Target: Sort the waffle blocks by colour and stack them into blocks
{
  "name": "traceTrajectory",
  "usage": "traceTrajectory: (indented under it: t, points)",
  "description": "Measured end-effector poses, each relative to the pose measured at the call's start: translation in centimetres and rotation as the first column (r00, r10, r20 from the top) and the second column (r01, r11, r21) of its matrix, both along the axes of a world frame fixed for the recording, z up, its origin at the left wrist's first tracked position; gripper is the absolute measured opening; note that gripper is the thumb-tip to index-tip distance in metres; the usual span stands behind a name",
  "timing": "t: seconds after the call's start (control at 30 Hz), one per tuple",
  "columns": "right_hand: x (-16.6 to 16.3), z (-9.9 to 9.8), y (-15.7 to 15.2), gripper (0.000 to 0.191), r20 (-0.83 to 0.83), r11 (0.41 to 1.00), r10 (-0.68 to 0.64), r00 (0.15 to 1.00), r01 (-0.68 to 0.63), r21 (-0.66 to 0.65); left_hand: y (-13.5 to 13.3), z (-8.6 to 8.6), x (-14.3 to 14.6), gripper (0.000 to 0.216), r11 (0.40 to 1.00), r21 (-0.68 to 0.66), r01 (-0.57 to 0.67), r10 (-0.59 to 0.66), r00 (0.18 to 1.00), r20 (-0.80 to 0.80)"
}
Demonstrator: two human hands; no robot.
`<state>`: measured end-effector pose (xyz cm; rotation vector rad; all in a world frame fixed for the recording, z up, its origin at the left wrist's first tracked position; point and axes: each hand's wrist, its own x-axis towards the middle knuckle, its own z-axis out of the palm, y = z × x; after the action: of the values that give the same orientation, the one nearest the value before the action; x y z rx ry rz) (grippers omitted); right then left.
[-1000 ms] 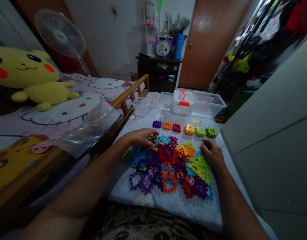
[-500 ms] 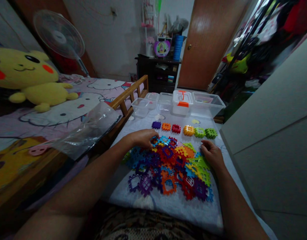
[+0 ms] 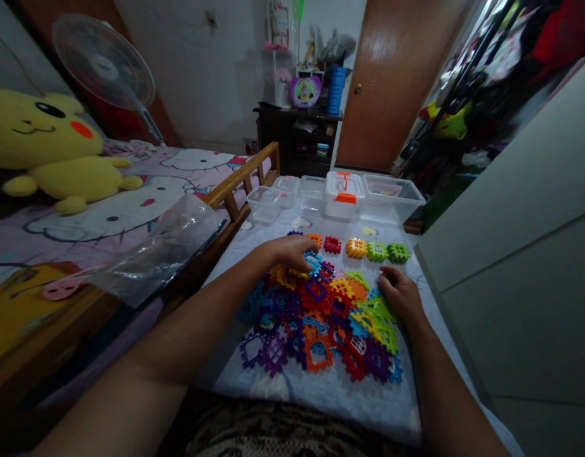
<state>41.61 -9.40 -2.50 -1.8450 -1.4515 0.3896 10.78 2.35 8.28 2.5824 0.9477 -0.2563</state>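
A mixed pile of plastic interlocking tiles (image 3: 316,311) with toothed edges lies on the cloth before me, in purple, red, orange, yellow, green and blue. At the pile's far left edge, my left hand (image 3: 292,252) has its thumb and fingers bent down on a light-blue tile (image 3: 314,261). Some tiles under that palm are hidden. My right hand (image 3: 401,291) rests at the right edge of the pile, beside light-green tiles (image 3: 381,308). Its fingers are loosely curled, and nothing shows in them. Behind the pile runs a row of stacked tiles, including red (image 3: 332,245), yellow (image 3: 356,248) and green (image 3: 398,253) stacks.
Clear plastic boxes (image 3: 264,204) line the far end of the cloth, one with an orange-handled lid (image 3: 344,185). To the left are a wooden bed rail (image 3: 247,174), a clear plastic bag (image 3: 164,244) and a yellow plush toy (image 3: 78,174). A pale cabinet (image 3: 511,254) borders the right.
My left hand has moved right and slightly away from me, onto the light-blue tile, now covering part of the purple and orange stacks. Yellow tiles show below it. My right hand stays put.
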Motion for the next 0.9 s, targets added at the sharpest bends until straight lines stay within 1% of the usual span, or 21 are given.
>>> traceTrajectory:
  t: [0.07,0.17,0.27,0.5,0.73,0.83,0.9]
  points:
    - [0.0,0.0,0.0,0.049,0.005,1.0,0.001,1.0,-0.001,0.001,0.3,-0.4,0.7,0.051,1.0,-0.017,-0.001,0.0,0.998,-0.056]
    - [0.0,0.0,0.0,0.047,0.012,1.0,0.007,1.0,-0.008,0.012,0.6,-0.8,1.0,0.052,0.998,-0.065,0.001,-0.008,0.993,-0.114]
    - [0.1,-0.2,0.1,0.045,0.002,1.0,0.008,1.0,-0.008,0.017,0.9,-1.1,1.0,0.049,0.996,-0.091,0.007,-0.019,0.992,-0.124]
    - [0.1,-0.2,0.0,0.046,0.003,1.0,0.012,1.0,-0.012,0.009,1.4,-1.2,1.4,0.046,0.995,-0.1,0.005,-0.02,0.989,-0.148]
    - [0.0,0.0,0.0,0.047,-0.01,1.0,0.005,1.0,-0.004,0.002,1.0,-1.3,1.9,0.03,0.998,-0.022,0.061,-0.064,0.983,-0.17]
    - [0.0,-0.1,0.1,0.045,-0.018,1.0,0.007,1.0,-0.007,0.011,0.8,-1.2,1.5,0.026,0.998,0.002,0.057,-0.057,0.992,-0.117]
    - [0.1,-0.1,0.1,0.044,-0.023,1.0,0.01,1.0,-0.009,0.011,1.0,-0.9,0.7,0.028,0.999,0.026,0.036,-0.035,0.998,-0.058]
